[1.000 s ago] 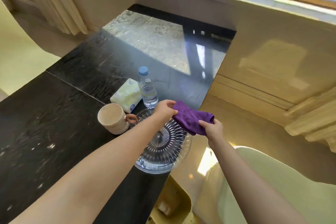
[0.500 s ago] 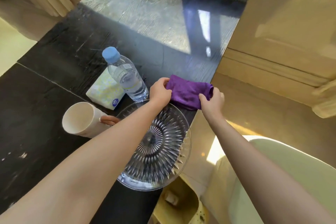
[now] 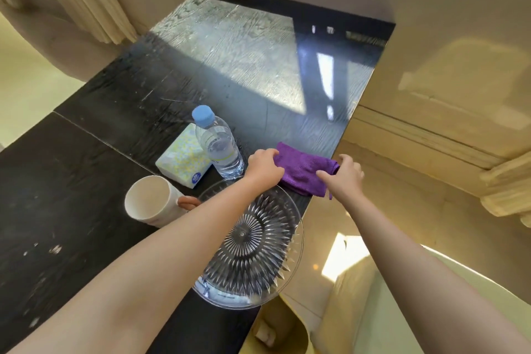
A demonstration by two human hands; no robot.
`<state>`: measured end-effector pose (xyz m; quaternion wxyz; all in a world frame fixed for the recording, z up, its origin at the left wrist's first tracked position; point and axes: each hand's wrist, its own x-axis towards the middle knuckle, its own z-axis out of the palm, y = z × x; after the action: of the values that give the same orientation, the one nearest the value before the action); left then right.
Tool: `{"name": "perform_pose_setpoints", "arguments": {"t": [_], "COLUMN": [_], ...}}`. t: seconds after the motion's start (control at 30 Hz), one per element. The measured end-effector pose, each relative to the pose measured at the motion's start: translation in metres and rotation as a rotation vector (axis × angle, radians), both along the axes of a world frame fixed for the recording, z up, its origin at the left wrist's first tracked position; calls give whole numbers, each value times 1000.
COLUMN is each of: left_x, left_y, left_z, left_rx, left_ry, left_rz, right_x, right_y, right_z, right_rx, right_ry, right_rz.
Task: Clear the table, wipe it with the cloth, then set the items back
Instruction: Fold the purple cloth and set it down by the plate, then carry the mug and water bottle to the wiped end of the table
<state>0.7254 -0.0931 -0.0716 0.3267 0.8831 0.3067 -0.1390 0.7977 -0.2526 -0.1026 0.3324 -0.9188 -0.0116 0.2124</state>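
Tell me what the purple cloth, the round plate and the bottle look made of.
Purple cloth: soft fabric, probably microfibre; matte, fuzzy nap, folds limply. Plate: clear glass or hard plastic, cannot tell which; glossy, moulded ray pattern, dark table visible through it. Bottle: thin clear plastic, ribbed wall, matte blue cap.

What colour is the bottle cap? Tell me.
Light blue; the head view shows the cap on the bottle best.
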Motion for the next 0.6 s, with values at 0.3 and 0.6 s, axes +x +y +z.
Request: {"name": "perform_pose_setpoints", "arguments": {"t": [0.3,0.6], "left_x": [-89,-198], "left_y": [29,127], "left_z": [83,88], "left_rx": [-23,51], "left_ry": [-138,-155], "left_rz": [-85,264], "right_x": [4,-40], "right_y": [42,116], "right_z": [82,107], "right_rx": [-32,109], "right_ry": [-240,-163], "right_rz": [420,618]}}
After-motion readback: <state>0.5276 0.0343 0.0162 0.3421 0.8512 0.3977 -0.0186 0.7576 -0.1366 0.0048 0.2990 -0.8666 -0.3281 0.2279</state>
